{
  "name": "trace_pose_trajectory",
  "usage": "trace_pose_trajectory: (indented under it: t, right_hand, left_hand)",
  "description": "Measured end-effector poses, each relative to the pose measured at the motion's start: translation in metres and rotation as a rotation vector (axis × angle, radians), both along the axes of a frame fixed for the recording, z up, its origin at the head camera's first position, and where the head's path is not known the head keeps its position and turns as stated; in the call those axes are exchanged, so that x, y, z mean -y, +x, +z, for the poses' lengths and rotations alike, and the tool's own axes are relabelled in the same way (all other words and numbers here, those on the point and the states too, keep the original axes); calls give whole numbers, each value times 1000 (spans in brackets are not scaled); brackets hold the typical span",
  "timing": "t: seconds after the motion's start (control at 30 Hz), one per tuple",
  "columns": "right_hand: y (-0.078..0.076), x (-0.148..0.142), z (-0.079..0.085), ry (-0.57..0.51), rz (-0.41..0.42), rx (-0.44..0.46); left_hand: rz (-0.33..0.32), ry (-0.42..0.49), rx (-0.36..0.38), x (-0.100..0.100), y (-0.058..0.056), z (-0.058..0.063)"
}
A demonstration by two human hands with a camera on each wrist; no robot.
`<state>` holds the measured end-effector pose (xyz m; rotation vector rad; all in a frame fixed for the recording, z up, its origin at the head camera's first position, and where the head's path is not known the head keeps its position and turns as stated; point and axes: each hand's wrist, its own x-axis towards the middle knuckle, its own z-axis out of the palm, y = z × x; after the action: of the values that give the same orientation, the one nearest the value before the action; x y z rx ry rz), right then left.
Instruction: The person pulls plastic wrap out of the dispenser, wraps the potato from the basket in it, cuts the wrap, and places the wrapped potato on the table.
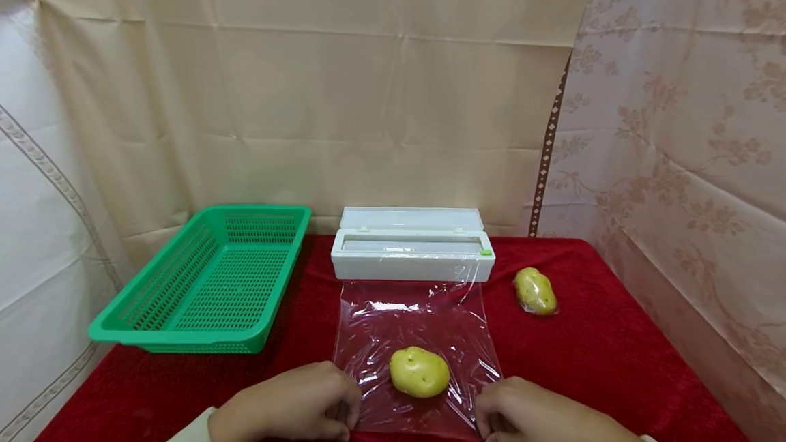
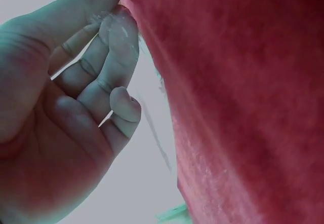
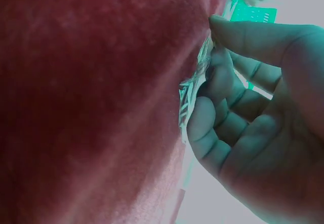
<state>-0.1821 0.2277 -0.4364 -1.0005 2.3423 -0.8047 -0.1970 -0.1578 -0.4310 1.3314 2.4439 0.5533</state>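
Green basket (image 1: pixel 239 288): far left, partly past the edge of the red-covered tabletop (image 1: pixel 589 353).
Left hand (image 1: pixel 295 401): grip together, thumb and fingers pinching the film's near left corner.
Clear film (image 1: pixel 417 322): stretched between both grips and the white box (image 1: pixel 413 267) behind, wrinkled and shiny.
Bare potato (image 1: pixel 420 372): on the film, about midway between the grips, slightly beyond them, touching neither.
Right hand (image 1: pixel 534 411): grip together, clamped on the near right corner.
Wrapped potato (image 1: pixel 535 291): on the tabletop, right of the box.
Hard to see: fingertips partly hidden from the head view; forearms cut off; wrist views blurred.
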Motion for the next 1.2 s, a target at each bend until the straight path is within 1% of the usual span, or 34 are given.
trace_pose_trajectory:
  t: [0.07, 0.2, 0.27, 0.43, 0.5, 0.63, 0.7, 0.8, 0.87, 0.9, 1.0, 1.1, 1.13, 1.2]
  right_hand:
    - [0, -1, 3, 20, -5, -31]
    - [1, -3, 11, 34, -25, -77]
    - [2, -4, 14, 25, -11, -123]
    - [1, -6, 22, -13, 13, -211]
    - [-1, -7, 25, -30, 4, -211]
    - [-5, -7, 30, -49, -5, -250]
    - [-8, -7, 31, -53, -11, -261]
    - [-11, -6, 30, -49, -41, -243]
    - [-13, -6, 29, -62, -65, -206]
    - [-14, -5, 27, -78, -73, -200]
    - [-18, -3, 23, -126, -115, -135]
    - [-22, -1, 20, -161, -154, -82]
    - [-23, -1, 20, -149, -171, -83]
    - [-26, 0, 20, -117, -190, -131]
  left_hand:
    - [-1, 10, 0, 0, -1, 3]
    - [-3, 42, -35, 2, -1, 10]
    - [0, 61, -63, 3, -2, 13]
    - [32, 106, -98, 4, -5, 23]
    - [45, 121, -105, 5, -7, 25]
    - [72, 150, -104, 5, -12, 26]
    - [92, 162, -84, 6, -14, 25]
    - [126, 168, -37, 6, -17, 23]
    - [149, 175, 1, 7, -18, 22]
    - [162, 179, 29, 7, -19, 22]
    - [190, 200, 91, 7, -21, 21]
    - [218, 224, 169, 6, -25, 19]
    - [225, 231, 186, 6, -27, 18]
    - [242, 244, 228, 5, -29, 16]
